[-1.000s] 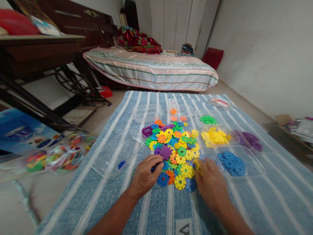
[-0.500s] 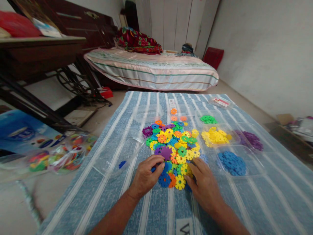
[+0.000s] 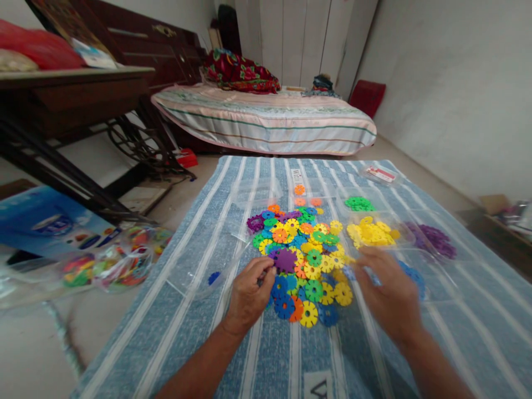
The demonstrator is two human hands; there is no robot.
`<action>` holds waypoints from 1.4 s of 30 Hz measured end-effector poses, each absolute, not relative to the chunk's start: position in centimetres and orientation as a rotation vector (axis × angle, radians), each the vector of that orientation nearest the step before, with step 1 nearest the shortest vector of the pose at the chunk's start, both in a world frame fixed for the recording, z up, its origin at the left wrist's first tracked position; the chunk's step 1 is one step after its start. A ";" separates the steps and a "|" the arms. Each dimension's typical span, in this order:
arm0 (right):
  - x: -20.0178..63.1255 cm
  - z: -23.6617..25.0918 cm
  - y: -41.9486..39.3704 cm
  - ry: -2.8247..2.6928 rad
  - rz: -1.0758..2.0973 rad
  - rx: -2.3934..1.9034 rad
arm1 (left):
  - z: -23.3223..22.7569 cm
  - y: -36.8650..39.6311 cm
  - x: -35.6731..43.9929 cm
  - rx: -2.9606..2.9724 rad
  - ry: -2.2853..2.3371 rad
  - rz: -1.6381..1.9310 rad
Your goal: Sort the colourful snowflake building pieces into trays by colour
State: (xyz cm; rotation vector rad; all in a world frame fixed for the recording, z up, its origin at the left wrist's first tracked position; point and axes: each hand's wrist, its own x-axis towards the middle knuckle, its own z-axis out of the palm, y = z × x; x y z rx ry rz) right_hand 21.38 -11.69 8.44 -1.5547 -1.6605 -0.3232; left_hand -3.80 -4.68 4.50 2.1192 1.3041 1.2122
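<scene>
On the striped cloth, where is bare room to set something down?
The striped cloth lies bare beyond the right hand, and between the left hand and its left edge. The mixed disc pile and trays are crowded.

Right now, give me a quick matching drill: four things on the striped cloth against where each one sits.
Things:
1. green discs
2. yellow discs
3. purple discs
4. left hand

Places:
A. near edge of the mixed pile, left side
B. tray farthest right
C. tray farthest from the camera
D. tray just beyond the right hand

Pairs: 1-C, 2-D, 3-B, 4-A
</scene>
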 end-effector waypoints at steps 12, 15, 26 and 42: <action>17.0 4.9 -12.4 -1.892 -0.115 -1.438 | 3.0 -4.4 -4.0 2.443 1.262 1.034; 15.7 4.7 -12.2 -1.919 -0.052 -1.422 | 3.1 -4.4 -3.9 2.452 1.233 1.001; 12.2 5.6 -7.0 -2.018 -0.045 -1.702 | 2.7 -4.2 -4.4 2.374 1.187 1.003; 22.8 8.6 -9.6 -1.674 -0.534 -1.770 | 3.5 -4.4 -4.2 2.233 1.269 1.110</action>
